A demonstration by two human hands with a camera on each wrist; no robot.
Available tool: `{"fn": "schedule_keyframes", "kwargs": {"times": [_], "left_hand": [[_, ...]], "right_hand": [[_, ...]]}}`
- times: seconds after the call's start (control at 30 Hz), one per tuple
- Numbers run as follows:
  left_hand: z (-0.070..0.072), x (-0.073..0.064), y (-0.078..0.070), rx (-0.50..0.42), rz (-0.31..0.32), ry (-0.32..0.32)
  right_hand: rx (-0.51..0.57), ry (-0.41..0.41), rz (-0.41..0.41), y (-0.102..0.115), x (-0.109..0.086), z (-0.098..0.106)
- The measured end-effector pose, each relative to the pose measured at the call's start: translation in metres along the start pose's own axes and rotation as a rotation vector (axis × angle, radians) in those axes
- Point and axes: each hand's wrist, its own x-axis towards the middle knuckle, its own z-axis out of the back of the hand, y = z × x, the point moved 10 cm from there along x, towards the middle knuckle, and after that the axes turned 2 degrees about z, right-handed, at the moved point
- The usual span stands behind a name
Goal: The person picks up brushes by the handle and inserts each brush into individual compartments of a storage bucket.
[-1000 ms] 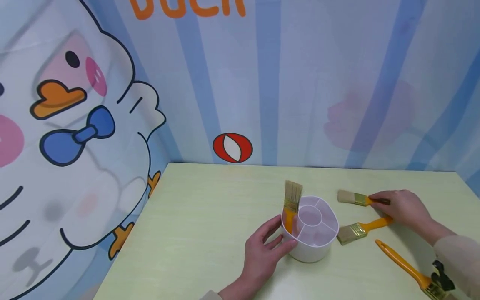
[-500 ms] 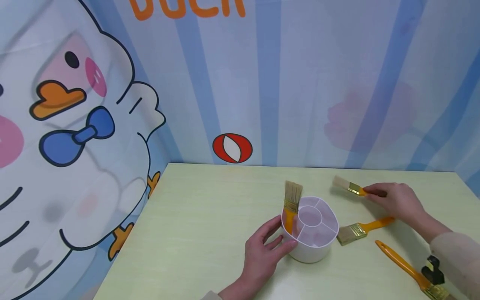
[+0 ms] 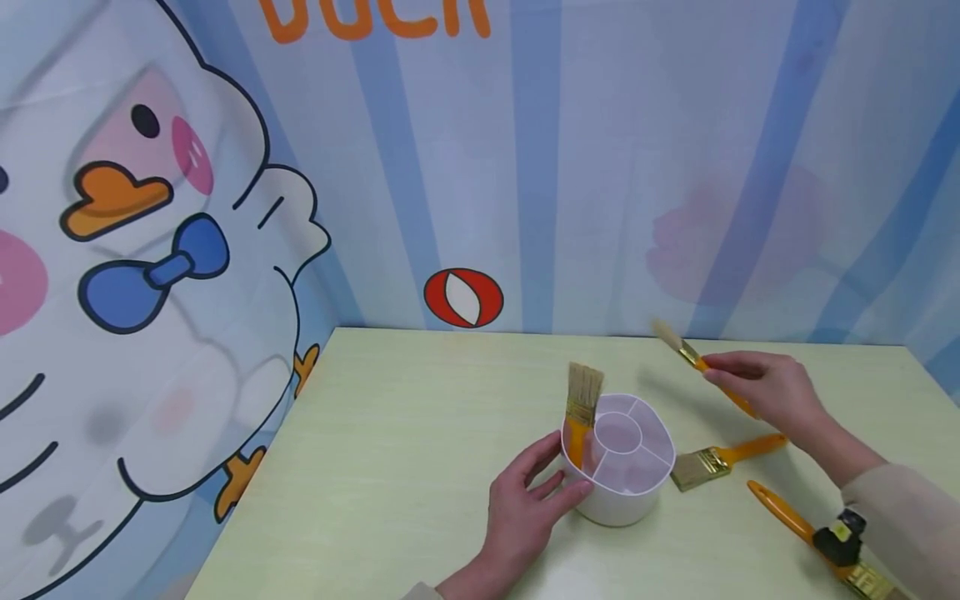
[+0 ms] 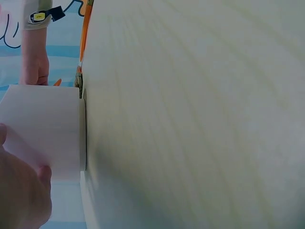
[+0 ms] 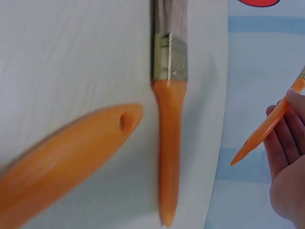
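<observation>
In the head view my left hand (image 3: 525,508) grips the left side of a white round organizer (image 3: 622,507) with divided compartments. A paintbrush (image 3: 582,408) stands in its left compartment, bristles up. My right hand (image 3: 783,396) pinches another paintbrush (image 3: 688,353) by its orange handle, raised above the table at the back right, bristles pointing up and left. In the right wrist view that handle (image 5: 267,129) slants down from the fingers. Two more paintbrushes lie on the table: one (image 3: 750,449) just right of the organizer, one (image 3: 782,510) nearer the front, partly hidden by the wrist camera.
The pale table (image 3: 390,467) ends at the back against a blue-striped backdrop (image 3: 600,167) with a cartoon duck (image 3: 247,250) at the left. A black camera (image 3: 838,537) on the right sleeve hangs over the front brush.
My right hand has picked the back paintbrush up off the table, moved slightly left and tilted its bristles upward. My left hand and the organizer have stayed in place.
</observation>
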Motion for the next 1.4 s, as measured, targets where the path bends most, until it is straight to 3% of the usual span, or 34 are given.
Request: {"fn": "schedule_keyframes", "kwargs": {"times": [0.53, 0.9, 1.17, 1.4], "left_hand": [[-0.001, 0.0, 0.001, -0.002, 0.001, 0.016], [0.0, 0.0, 0.001, 0.009, 0.008, 0.014], [0.0, 0.0, 0.0, 0.01, 0.009, 0.01], [-0.001, 0.0, 0.001, 0.015, 0.024, 0.007]], "right_hand": [[0.41, 0.042, -0.066, 0.048, -0.007, -0.012], [0.823, 0.046, 0.024, 0.098, -0.016, -0.025], [0.935, 0.054, 0.028, 0.127, -0.023, -0.036], [0.99, 0.049, 0.0, 0.135, -0.028, -0.048]]}}
